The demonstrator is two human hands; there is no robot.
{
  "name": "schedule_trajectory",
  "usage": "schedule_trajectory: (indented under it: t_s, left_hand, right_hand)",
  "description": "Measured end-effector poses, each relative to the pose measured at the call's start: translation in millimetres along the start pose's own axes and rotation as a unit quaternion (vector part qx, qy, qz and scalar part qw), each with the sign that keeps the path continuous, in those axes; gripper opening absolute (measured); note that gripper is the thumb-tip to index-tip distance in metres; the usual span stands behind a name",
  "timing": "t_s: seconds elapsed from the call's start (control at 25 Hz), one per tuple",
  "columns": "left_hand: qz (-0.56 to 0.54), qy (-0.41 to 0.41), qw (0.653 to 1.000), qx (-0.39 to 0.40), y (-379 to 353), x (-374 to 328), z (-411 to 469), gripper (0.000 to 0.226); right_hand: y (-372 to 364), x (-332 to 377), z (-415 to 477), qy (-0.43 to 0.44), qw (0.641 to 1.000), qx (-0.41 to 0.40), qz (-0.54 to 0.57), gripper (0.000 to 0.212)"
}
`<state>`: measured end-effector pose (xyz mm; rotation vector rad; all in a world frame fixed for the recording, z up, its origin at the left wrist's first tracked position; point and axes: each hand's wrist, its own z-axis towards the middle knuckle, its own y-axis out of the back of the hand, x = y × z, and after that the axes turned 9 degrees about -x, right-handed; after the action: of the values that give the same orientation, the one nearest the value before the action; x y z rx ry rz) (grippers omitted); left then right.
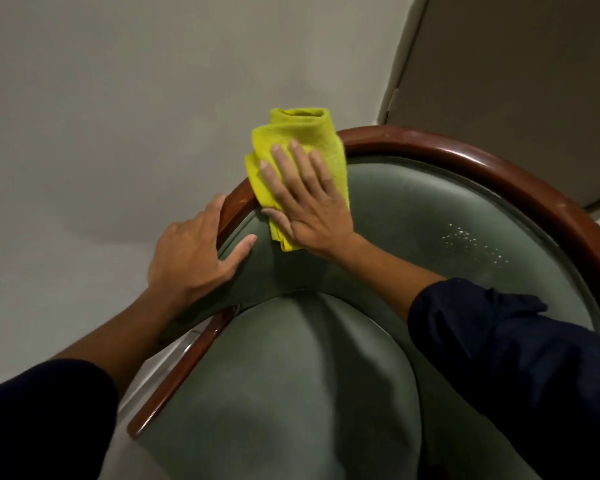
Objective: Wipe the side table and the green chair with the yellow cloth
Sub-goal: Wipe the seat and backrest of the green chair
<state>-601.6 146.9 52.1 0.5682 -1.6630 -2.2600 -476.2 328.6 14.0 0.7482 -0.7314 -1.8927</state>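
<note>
Press the yellow cloth (300,142) along the wooden rim (499,166) of the green chair (291,375), your right hand (307,202) flat with straight fingers; your left hand (187,258) grips the rim.

Yellow cloth (302,147), green chair (291,375) upholstery, reddish-brown wooden rim (499,164), navy sleeves (516,358)
</note>
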Motion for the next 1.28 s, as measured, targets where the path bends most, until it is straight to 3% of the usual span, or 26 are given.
schedule_trajectory:
  t_s: [0.08, 0.2, 0.28, 0.36, 0.48, 0.68, 0.72, 0.8, 0.88, 1.0, 1.08, 1.28]
  left_hand:
    - [-0.01, -0.002, 1.0, 0.005, 1, -1, 0, 0.082]
    - [-0.021, -0.004, 1.0, 0.01, 2, 2, -4, 0.088]
    - [-0.02, -0.011, 1.0, 0.003, -1, 1, -6, 0.09]
    - [-0.014, -0.01, 1.0, 0.002, 0, 5, -6, 0.09]
    - [-0.03, -0.018, 0.999, 0.004, 2, 4, -5, 0.089]
    - [-0.039, -0.019, 0.999, 0.017, 1, 11, -3, 0.09]
    - [-0.04, -0.024, 0.999, 0.022, -1, 10, -5, 0.091]
    - [-0.022, 0.058, 0.998, 0.009, 0, 67, 11, 0.092]
    - [-0.036, 0.05, 0.998, 0.034, -7, 58, 11, 0.09]
    - [-0.061, 0.03, 0.997, 0.031, -12, 24, 8, 0.089]
    - [-0.101, -0.06, 0.99, 0.081, -21, -56, -18, 0.091]
    - [-0.086, -0.056, 0.992, 0.069, -16, -56, -29, 0.097]
  right_hand:
    - [10, -19, -36, 0.041, 0.997, 0.036, -0.045, 0.055]
    - [47, -58, -110, 0.031, 0.984, 0.113, -0.136, 0.057]
    - [77, -73, -141, -0.035, 0.968, 0.152, -0.197, 0.067]
    - [110, -79, -158, -0.154, 0.953, 0.161, -0.206, 0.069]
    - [177, -67, -197, -0.328, 0.902, 0.192, -0.206, 0.067]
    - [219, -4, -247, -0.371, 0.858, 0.257, -0.245, 0.064]
    - [218, -7, -243, -0.374, 0.859, 0.258, -0.238, 0.066]
    - [136, -31, -184, -0.313, 0.899, 0.249, -0.177, 0.067]
    - [112, -59, -160, -0.325, 0.899, 0.214, -0.201, 0.068]
    - [95, -73, -151, -0.335, 0.905, 0.158, -0.208, 0.071]
    - [132, -88, -192, -0.396, 0.872, 0.125, -0.261, 0.068]
    - [71, -19, -112, -0.231, 0.964, 0.101, -0.081, 0.062]
